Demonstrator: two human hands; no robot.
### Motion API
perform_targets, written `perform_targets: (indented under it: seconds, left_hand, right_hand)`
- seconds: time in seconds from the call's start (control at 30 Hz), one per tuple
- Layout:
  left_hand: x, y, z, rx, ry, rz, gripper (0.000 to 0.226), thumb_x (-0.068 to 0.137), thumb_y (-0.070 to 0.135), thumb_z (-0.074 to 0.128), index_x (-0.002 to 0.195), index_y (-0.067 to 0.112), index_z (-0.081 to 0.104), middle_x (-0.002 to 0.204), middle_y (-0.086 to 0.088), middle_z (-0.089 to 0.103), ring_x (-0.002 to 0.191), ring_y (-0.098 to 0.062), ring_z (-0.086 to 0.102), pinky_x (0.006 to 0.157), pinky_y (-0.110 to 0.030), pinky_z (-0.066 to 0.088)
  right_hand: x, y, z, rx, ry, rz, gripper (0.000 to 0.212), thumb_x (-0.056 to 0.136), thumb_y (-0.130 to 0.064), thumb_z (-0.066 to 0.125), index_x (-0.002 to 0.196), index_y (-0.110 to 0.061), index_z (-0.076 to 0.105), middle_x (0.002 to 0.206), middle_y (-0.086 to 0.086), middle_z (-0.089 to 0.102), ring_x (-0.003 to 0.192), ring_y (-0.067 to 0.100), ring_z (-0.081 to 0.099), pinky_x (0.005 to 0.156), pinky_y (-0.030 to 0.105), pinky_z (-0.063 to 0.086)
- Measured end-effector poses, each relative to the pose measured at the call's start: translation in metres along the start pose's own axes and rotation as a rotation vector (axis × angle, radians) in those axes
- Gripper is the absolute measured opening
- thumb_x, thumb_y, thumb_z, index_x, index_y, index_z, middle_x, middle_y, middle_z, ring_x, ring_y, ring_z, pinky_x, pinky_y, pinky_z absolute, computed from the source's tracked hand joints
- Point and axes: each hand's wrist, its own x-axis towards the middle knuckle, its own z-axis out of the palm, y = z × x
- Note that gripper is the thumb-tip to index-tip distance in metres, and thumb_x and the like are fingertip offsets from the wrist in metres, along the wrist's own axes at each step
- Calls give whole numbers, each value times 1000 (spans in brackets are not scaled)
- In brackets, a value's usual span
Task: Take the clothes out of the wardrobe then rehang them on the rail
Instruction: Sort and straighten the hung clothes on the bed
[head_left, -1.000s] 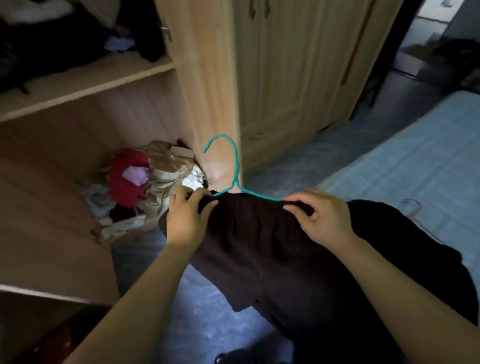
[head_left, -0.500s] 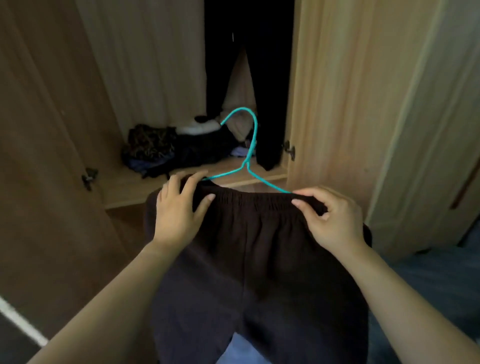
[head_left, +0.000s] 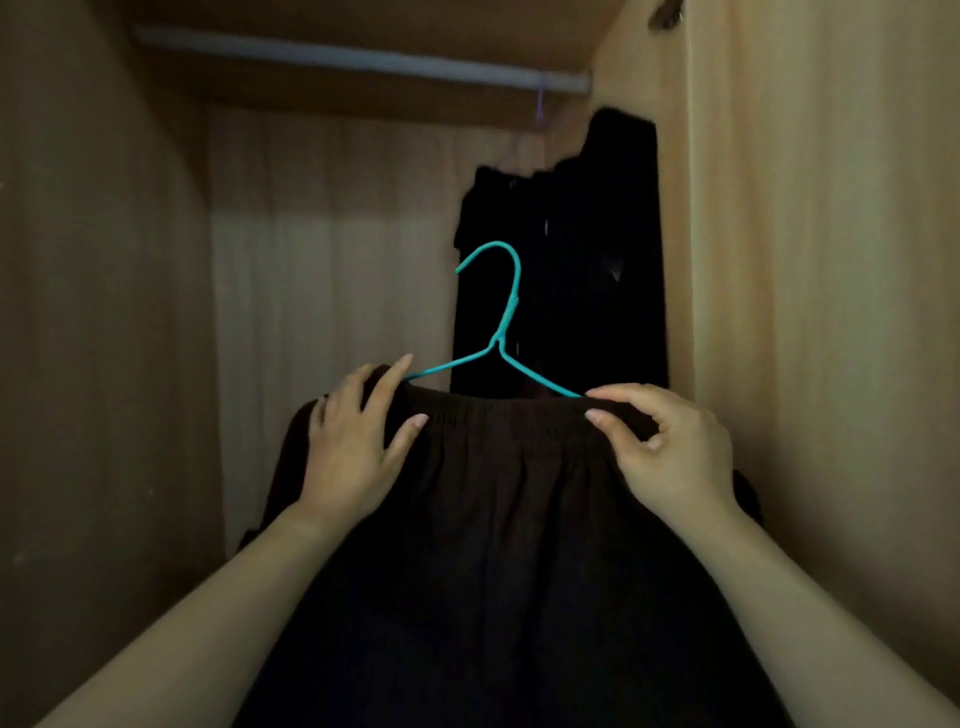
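**Two hands, one hanger: garment held up beneath the rail**

Two hands are set on the waistband of a dark garment (head_left: 509, 519). By the right hand (head_left: 670, 452), at 3 o'clock of the waistband, the top edge is pinched between thumb and forefinger where the hanger's wire arm disappears under the cloth; the other fingers are curled in behind. By the left hand (head_left: 358, 441), at 9 o'clock, the other end is clasped more loosely: the fingers are draped over the top edge, the forefinger reaching the bare wire, and the thumb is spread across the near face.

The garment is carried on a teal wire hanger (head_left: 511, 306), whose hook stands up at 12 o'clock between the hands, its open tip turned toward 9 o'clock. The cloth hangs down toward 6 o'clock, between the forearms.

Beyond the hook, at 1 o'clock, dark clothes (head_left: 597, 260) hang from the rail (head_left: 337, 57), which crosses the top of the wardrobe (head_left: 104, 312) from 10 to 1 o'clock. The hook is well below the rail and apart from it.

The rehanging step is judged to be in hand: the garment is dressed on its hanger but not yet hung. For the next move, a lift is called for until the hook clears the rail, probably with a turn of the hanger so that the hook can be dropped across it, on the bare stretch toward 11 o'clock of the hung clothes. Both holds should be kept until the hook is seated, lest the waistband slip from the wire.
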Motion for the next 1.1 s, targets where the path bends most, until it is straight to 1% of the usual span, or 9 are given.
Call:
perform_targets:
  seconds: [0.17,0.27,0.33,0.5,0.6,0.73,0.87,0.97,1.1]
  left_hand:
    - [130,-22,34,-5,165,75,62,90,55,32,147,34,18,144,-13,38,128,-33,40,104,-59,32]
    - [197,-32,51,-61,274,92,63,92,49,37,149,35,13,153,-8,24,140,-26,24,112,-55,19]
    - [232,-39,64,-109,324,119,64,93,47,38,149,34,11,157,-3,16,143,-23,16,113,-53,16]
    - [297,-79,116,-203,271,225,68,89,67,23,148,35,15,158,2,13,145,-18,10,115,-49,19]
    - [345,-102,141,-180,240,247,65,87,69,19,146,41,17,158,5,9,145,-16,8,115,-50,18]
    - [408,-115,152,-303,265,255,70,83,73,16,144,41,26,157,4,14,142,-20,16,110,-47,27]
    - [449,-123,171,-435,292,247,77,75,75,16,143,41,29,155,6,20,141,-17,16,110,-41,25]
    - [458,-123,195,-433,301,208,82,67,80,5,140,49,26,152,9,23,140,-15,16,110,-46,26]
    - [475,-120,220,-450,312,203,80,68,80,5,140,51,23,152,8,25,140,-16,17,109,-52,26]
  right_hand:
    - [127,15,39,-79,77,-50,11,82,-34,69,89,-42,68,59,-41,52,55,0,56,49,21,39]
    - [192,18,59,-156,142,-97,8,81,-37,68,85,-44,66,54,-34,54,52,2,55,50,22,39]
    - [225,21,73,-201,193,-119,7,81,-37,67,82,-43,64,53,-23,57,52,0,54,52,23,40]
    - [290,38,122,-391,290,-171,5,80,-40,65,83,-40,62,81,-17,65,76,7,60,71,34,51]
    - [335,43,146,-496,342,-186,22,78,-46,62,95,-32,65,87,-10,67,86,18,62,73,39,52]
    - [391,32,167,-554,388,-148,18,83,-43,63,100,-36,65,101,-9,68,97,19,61,72,28,45]
    - [427,42,187,-535,401,-131,11,83,-43,63,94,-42,64,102,-13,67,100,14,60,72,24,40]
    - [436,57,196,-531,371,-139,15,84,-43,64,98,-46,64,108,-21,64,103,6,57,70,21,37]
    - [455,69,205,-552,363,-116,18,84,-44,63,101,-48,63,107,-20,64,98,6,57,70,24,44]
